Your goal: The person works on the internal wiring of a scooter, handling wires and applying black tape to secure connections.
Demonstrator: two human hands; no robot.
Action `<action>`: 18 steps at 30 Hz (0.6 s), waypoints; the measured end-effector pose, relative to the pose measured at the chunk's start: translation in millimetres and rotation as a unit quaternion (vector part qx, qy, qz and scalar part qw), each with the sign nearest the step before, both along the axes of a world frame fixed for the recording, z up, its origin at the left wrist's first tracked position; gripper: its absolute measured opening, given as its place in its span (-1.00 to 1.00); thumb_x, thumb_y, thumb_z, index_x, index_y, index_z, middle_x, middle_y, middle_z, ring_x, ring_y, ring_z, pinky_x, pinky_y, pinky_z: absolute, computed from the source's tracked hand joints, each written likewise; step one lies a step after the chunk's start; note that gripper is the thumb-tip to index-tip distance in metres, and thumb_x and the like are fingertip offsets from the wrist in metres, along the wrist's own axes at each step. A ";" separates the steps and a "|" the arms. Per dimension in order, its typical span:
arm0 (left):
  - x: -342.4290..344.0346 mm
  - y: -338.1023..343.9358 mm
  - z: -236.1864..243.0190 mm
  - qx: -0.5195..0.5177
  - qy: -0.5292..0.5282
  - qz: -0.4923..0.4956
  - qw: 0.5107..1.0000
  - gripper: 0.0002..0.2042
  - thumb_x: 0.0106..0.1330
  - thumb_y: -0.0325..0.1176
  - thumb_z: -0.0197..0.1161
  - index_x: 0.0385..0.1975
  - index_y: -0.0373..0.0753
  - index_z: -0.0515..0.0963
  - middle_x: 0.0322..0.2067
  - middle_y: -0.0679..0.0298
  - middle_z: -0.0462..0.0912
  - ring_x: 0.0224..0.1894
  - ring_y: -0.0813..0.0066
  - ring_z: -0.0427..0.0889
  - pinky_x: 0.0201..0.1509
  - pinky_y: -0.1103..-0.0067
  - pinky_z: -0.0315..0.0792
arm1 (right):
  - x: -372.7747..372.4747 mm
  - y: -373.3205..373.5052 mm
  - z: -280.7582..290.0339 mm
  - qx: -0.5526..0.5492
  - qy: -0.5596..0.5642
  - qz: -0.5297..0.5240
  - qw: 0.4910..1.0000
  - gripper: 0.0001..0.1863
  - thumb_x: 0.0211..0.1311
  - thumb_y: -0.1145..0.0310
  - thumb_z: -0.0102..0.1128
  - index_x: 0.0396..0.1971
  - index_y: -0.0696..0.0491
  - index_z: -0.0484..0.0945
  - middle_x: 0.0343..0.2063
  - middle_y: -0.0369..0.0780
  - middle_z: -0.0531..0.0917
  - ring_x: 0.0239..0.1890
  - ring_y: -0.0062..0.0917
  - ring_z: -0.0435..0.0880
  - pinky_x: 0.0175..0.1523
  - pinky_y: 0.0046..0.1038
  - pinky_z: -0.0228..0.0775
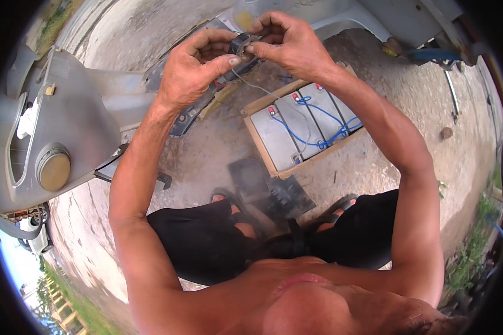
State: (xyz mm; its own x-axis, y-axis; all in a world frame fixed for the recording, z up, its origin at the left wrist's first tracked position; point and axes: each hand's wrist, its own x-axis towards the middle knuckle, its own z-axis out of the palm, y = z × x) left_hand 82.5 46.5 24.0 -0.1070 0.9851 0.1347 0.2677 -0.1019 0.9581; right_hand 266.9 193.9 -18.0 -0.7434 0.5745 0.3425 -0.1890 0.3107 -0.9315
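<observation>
Out in front of me, both hands meet at a small black roll of tape (238, 44). My left hand (191, 68) pinches it from the left, between thumb and fingers. From the right, the thumb and fingers of my right hand (294, 49) close on its other side. A thin grey wire (257, 86) runs from just below the roll toward a cardboard box (256, 142). Several grey batteries (275, 137) stand in that box, joined by blue wires (293, 133) at red-marked terminals. Whether the wire is attached to the roll is hidden by my fingers.
A grey vehicle door (86, 120) with a round speaker stands open at left. The car's sill (193, 106) runs ahead of me. Black flat pieces (274, 190) lie on the dusty ground between my feet. A stone (446, 133) lies at right.
</observation>
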 end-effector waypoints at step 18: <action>1.6 12.4 4.5 0.055 0.024 0.019 0.998 -0.76 0.36 -0.53 0.36 0.00 -0.36 0.64 -0.09 0.29 0.70 -0.04 0.53 0.65 0.11 0.59 0.52 | 9.9 19.6 24.0 0.321 0.070 -0.096 0.940 -0.66 0.10 0.46 0.44 -0.09 0.07 0.64 -0.25 -0.20 0.73 -0.17 -0.35 0.76 -0.04 -0.36 0.62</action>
